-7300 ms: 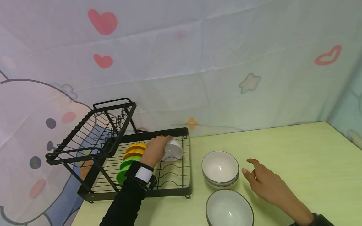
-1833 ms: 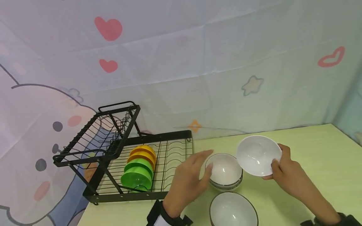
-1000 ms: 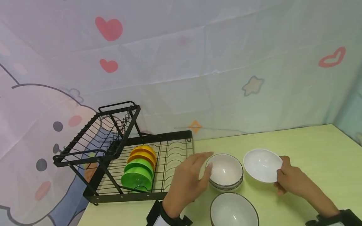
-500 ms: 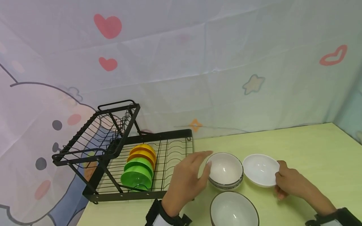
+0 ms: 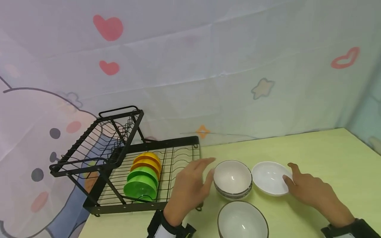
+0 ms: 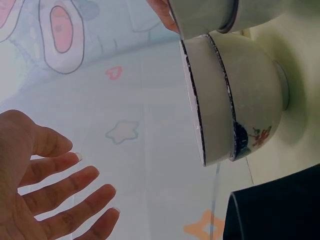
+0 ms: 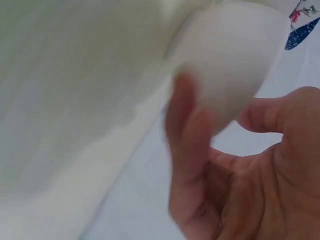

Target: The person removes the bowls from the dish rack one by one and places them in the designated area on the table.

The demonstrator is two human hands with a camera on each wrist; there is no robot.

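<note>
A small white bowl (image 5: 271,178) stands upright on the table, just right of a stack of white bowls (image 5: 232,178) with dark patterned rims. My right hand (image 5: 312,190) is at its right side, thumb over the rim and index finger straightened. In the right wrist view the fingertips (image 7: 187,95) blur beside the bowl's outer wall. My left hand (image 5: 189,186) hovers between the rack and the stack, fingers spread and holding nothing; the left wrist view shows its relaxed fingers (image 6: 65,200) apart from the bowls.
A black wire dish rack (image 5: 160,206) stands at the left, with an upper tier (image 5: 98,142). Green bowls (image 5: 140,188) and yellow bowls (image 5: 148,160) stand on edge in it. Another white bowl (image 5: 242,219) with a dark rim is at the table's front. A printed cloth (image 5: 190,66) hangs behind.
The white bowl left the rack, passed to my right hand and came down beside the stack. My right fingers have loosened from its rim. My left hand moved from the rack toward the stack.
</note>
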